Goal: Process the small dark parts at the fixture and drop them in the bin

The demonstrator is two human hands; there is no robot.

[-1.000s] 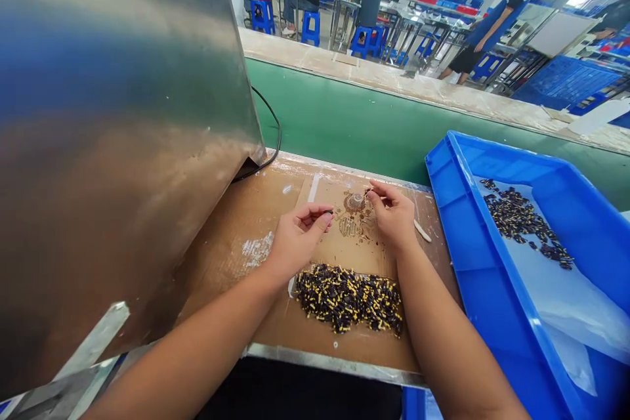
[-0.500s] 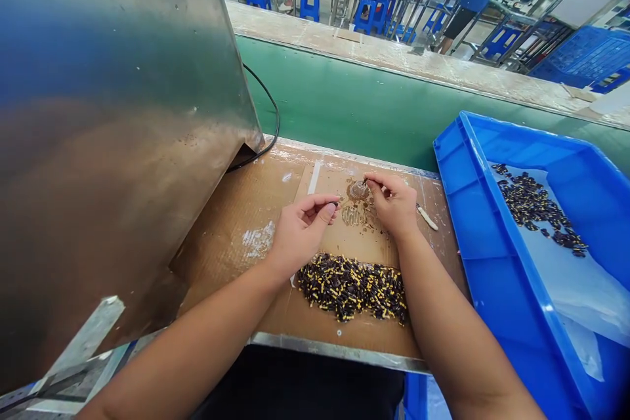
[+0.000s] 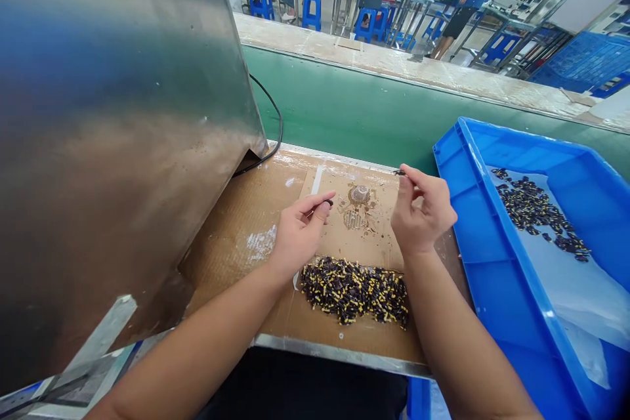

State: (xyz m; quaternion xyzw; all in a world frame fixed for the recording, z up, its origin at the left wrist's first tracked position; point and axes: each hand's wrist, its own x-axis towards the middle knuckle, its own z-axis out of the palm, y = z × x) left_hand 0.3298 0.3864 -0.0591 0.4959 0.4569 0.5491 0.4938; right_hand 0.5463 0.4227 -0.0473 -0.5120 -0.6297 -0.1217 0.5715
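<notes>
My left hand (image 3: pixel 298 234) pinches a small dark part between thumb and forefinger, just left of a small round grey blob (image 3: pixel 359 193) on the stained cardboard mat (image 3: pixel 266 223). My right hand (image 3: pixel 422 213) is raised to the right of the blob and pinches another small dark part (image 3: pixel 398 172) at its fingertips. A heap of small black-and-yellow parts (image 3: pixel 353 291) lies on the mat between my forearms, near the front edge.
A large steel housing (image 3: pixel 113 118) fills the left, with a black cable (image 3: pixel 273 125) behind it. A blue tray (image 3: pixel 492 262) at right holds a plastic sheet and several dark parts (image 3: pixel 539 213). A green conveyor belt (image 3: pixel 354 111) runs behind. People sit and stand at far benches.
My right hand has lifted off the grey blob and moved right toward the blue tray, still pinching a part. My left hand stays almost in place.
</notes>
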